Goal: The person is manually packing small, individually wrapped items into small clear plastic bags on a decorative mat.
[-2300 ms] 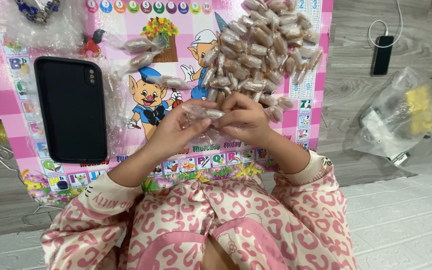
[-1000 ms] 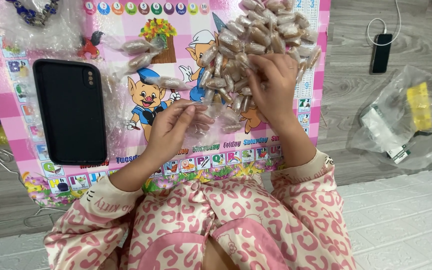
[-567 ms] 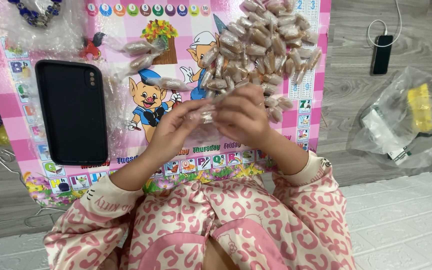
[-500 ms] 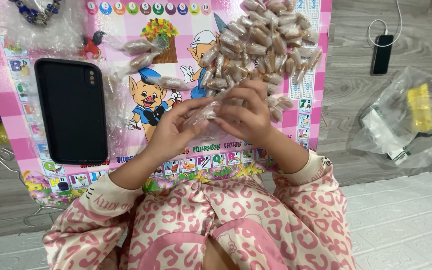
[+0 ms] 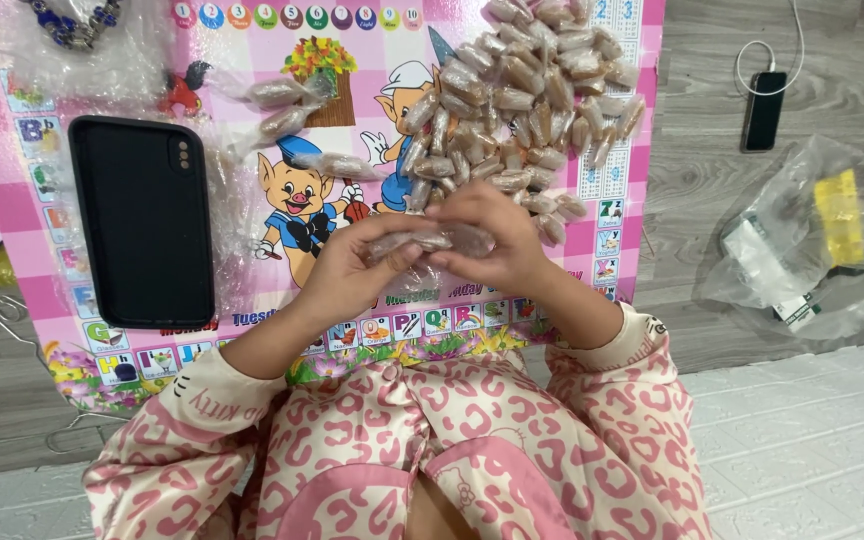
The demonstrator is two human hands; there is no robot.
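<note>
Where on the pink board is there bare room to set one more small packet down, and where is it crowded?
Bare board shows between the black phone and the left hand, and along the lower strip under the phone. The upper right is crowded by the heap of wrapped packets; both hands, the right hand included, fill the middle.

Bright even light, soft shadows, sharp focus.
</note>
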